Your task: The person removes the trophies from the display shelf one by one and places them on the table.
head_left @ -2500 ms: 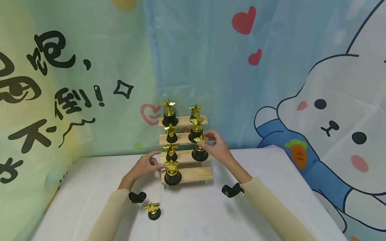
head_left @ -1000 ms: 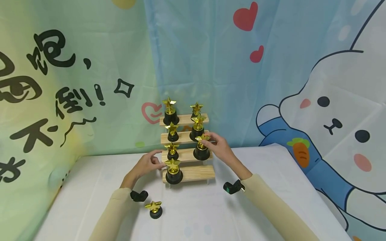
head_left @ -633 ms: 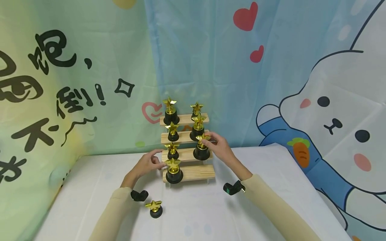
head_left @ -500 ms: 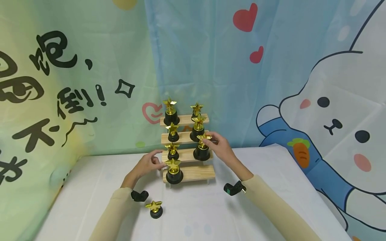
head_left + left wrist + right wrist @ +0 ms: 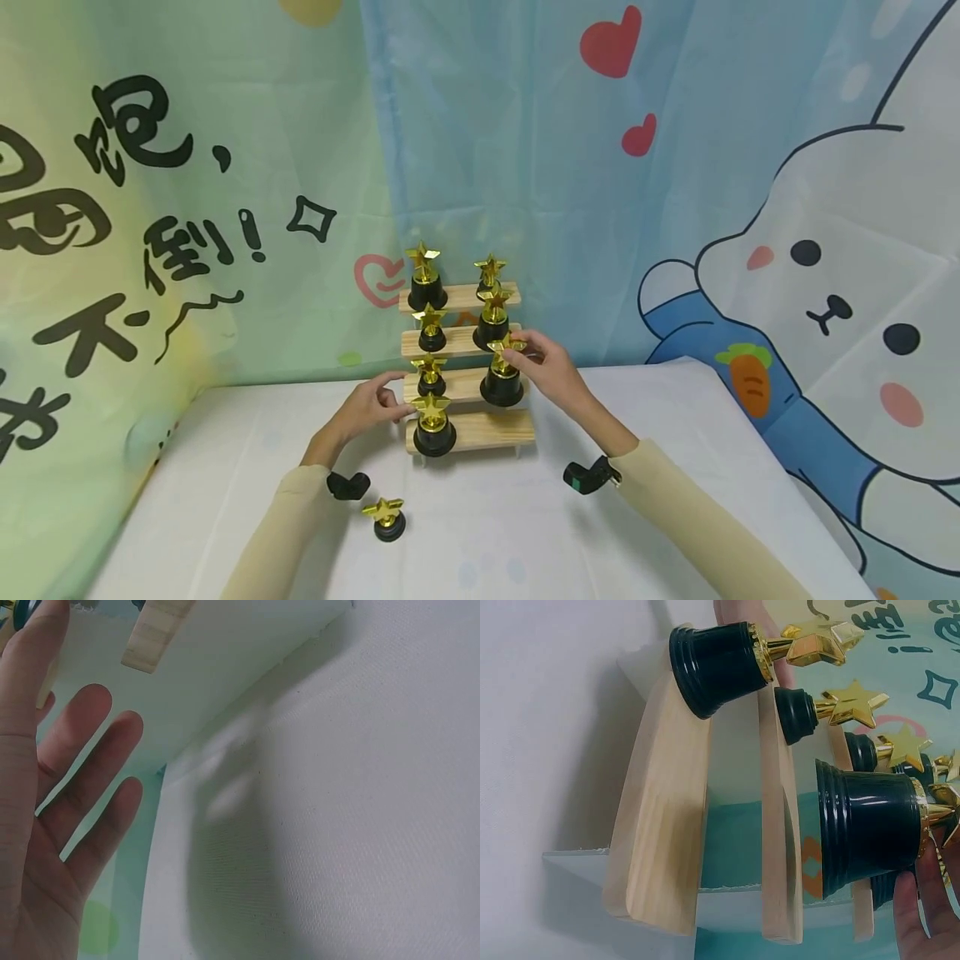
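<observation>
right grip [image 5: 551, 371] is pinching a trophy [image 5: 501, 388] by its star [image 5: 500, 345] at the second-lowest shelf [image 5: 465, 385], left grip [image 5: 366, 410] is lying spread alongside; it's probably feeling light, stiff, slick, the gold collar [image 5: 922, 814] offering surer hold

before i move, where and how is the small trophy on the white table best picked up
Probably pinch the small trophy by its round black base, coming from its right side and slightly above: the gold star spreads into pointed tips, while the base sits on the table, and the left sleeve lies close on the other side.
</observation>
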Demonstrator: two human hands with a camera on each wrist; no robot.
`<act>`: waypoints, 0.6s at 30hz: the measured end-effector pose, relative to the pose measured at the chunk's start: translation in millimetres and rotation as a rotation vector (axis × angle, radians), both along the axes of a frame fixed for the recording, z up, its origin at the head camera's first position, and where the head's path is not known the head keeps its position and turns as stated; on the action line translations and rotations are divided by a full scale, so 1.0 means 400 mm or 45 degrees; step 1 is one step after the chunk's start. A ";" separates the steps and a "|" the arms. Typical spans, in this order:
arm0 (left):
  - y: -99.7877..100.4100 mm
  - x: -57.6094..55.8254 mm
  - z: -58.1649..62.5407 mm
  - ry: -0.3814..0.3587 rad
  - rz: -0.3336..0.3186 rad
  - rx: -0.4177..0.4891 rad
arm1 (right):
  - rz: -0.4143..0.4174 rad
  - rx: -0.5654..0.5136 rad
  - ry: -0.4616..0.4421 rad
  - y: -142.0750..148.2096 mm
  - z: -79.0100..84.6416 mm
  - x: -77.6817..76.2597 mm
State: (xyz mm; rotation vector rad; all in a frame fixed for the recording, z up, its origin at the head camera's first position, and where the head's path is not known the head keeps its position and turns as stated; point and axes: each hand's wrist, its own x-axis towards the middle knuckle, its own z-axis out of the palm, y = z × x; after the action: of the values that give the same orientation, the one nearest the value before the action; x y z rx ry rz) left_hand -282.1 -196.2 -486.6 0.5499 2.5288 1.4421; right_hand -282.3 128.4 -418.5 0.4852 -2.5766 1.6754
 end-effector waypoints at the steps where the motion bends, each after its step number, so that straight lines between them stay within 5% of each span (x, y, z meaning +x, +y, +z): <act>1: 0.004 0.005 0.012 -0.006 -0.003 0.000 | 0.003 0.000 0.002 0.001 0.000 0.001; 12: 0.007 0.015 0.022 -0.020 -0.013 0.000 | 0.057 0.027 0.046 0.004 0.000 0.056; 18: -0.005 -0.016 -0.024 -0.001 0.011 0.009 | 0.105 0.061 0.039 -0.012 0.044 0.110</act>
State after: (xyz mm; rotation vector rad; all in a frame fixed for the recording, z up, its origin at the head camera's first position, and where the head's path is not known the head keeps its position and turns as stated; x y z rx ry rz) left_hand -288.3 -198.1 -496.2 0.5393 2.5296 1.4541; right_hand -238.2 123.5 -400.9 0.6231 -2.6145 1.6198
